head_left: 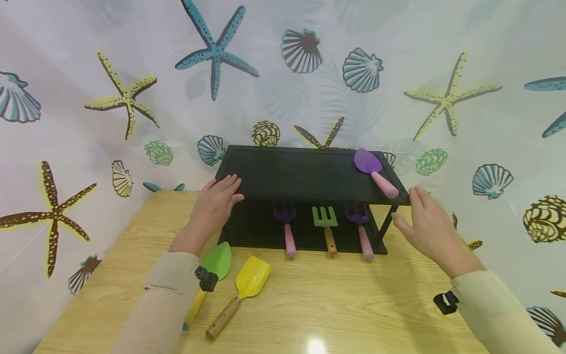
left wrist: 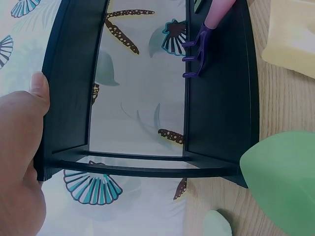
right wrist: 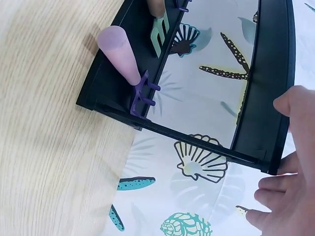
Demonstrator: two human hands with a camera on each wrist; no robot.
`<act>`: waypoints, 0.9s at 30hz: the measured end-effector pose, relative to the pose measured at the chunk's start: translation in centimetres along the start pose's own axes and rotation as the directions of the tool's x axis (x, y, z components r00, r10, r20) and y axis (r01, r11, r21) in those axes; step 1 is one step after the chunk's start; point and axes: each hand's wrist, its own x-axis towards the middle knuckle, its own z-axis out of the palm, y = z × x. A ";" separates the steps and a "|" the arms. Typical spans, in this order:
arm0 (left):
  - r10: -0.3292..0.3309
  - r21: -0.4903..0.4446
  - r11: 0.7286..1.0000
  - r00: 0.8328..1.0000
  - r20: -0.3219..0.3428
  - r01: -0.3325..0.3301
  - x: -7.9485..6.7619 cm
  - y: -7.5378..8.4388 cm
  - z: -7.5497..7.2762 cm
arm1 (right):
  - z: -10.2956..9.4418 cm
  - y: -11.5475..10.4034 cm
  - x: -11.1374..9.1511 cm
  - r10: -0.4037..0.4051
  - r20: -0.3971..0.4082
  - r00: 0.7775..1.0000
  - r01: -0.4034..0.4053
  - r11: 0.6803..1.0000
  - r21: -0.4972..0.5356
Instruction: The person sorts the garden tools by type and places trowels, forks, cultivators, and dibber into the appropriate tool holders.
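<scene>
A black two-level rack (head_left: 292, 172) stands on the table. My left hand (head_left: 216, 206) rests on its top board at the left front corner, fingers extended and thumb at the front edge. At the right front corner, my right hand (head_left: 431, 228) has its fingertips beside the board edge and its thumb spread lower. On the top board lies a purple trowel (head_left: 367, 161) with a pink handle. The lower board holds a purple hand fork (head_left: 289, 241) on the left, a green hand fork (head_left: 325, 219) in the middle and another purple hand fork (head_left: 364, 243) on the right.
A yellow hand shovel (head_left: 252, 278) with a wooden handle lies on the table (head_left: 345, 305) at the front left. Beside it, a green trowel (head_left: 218, 260) is partly hidden by my left forearm. A cloth with sea-life prints (head_left: 274, 108) hangs behind the rack.
</scene>
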 end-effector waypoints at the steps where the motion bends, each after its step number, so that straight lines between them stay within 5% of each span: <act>1: -0.002 0.001 1.000 1.000 0.002 0.002 0.0 0.0 0.0 | 0.0 -0.1 0.3 -0.007 0.009 1.000 0.007 1.000 -0.006; 12: -0.031 -0.015 0.999 0.999 0.030 0.032 0.1 0.2 -0.2 | 0.8 -0.1 2.8 -0.090 0.098 0.991 0.082 0.993 0.084; 27: -0.021 0.045 0.999 0.998 0.056 0.018 -0.2 0.0 -0.4 | 1.6 0.2 3.3 -0.180 0.052 0.982 0.177 0.983 0.050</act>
